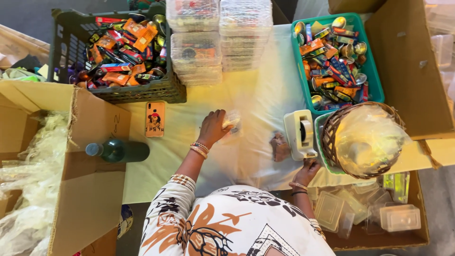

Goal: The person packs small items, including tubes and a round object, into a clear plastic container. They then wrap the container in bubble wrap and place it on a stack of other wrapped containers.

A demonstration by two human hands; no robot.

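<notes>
My left hand (214, 127) rests on the white-covered table (256, 99), its fingers closed on a small clear plastic packet (232, 122). My right hand (307, 171) sits at the table's near edge, touching the base of a white tape dispenser (300, 134). A small brownish item (279, 146) lies on the cloth just left of the dispenser. Bangles circle both wrists.
Stacks of clear plastic boxes (218, 40) stand at the back. A dark crate (118, 52) and a green tray (336, 57) hold several small packets and tins. A phone (155, 119), a dark bottle (118, 150), a wicker basket (362, 140) and cardboard boxes (90, 180) surround the table.
</notes>
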